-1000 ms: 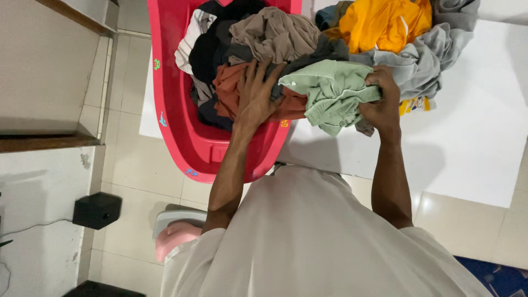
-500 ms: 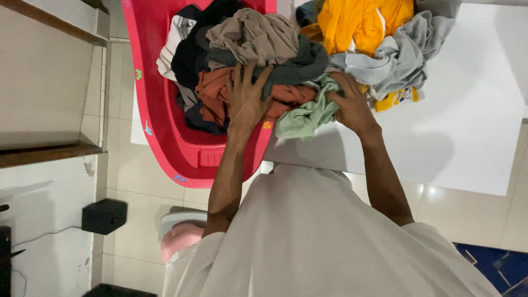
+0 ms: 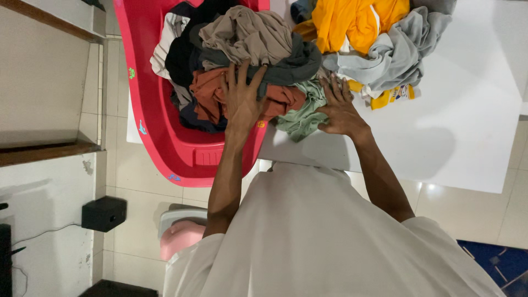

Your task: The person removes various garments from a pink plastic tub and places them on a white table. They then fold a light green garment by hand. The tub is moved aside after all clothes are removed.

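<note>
A red plastic tub [image 3: 181, 157] is heaped with clothes. My left hand [image 3: 240, 102] lies flat with fingers spread on a rust-orange garment [image 3: 208, 96] in the heap, under a beige garment [image 3: 247, 36] and a dark grey one [image 3: 291, 65]. My right hand [image 3: 338, 107] rests, fingers apart, against a pale green garment [image 3: 302, 115] that hangs over the tub's edge onto the white table [image 3: 467, 121]. A second pile on the table holds an orange-yellow garment [image 3: 357, 22] and a light grey one [image 3: 396, 55].
A wooden-edged counter [image 3: 44, 71] stands at the left. On the tiled floor [image 3: 137, 176] below sit a small black box [image 3: 103, 213] with a cable and a pink and white stool [image 3: 179, 231]. A blue mat [image 3: 489, 258] lies at the lower right.
My right hand lowered the pale green garment from the air onto the tub's edge and let go of it, its fingers now spread. My left hand stayed pressed on the heap.
</note>
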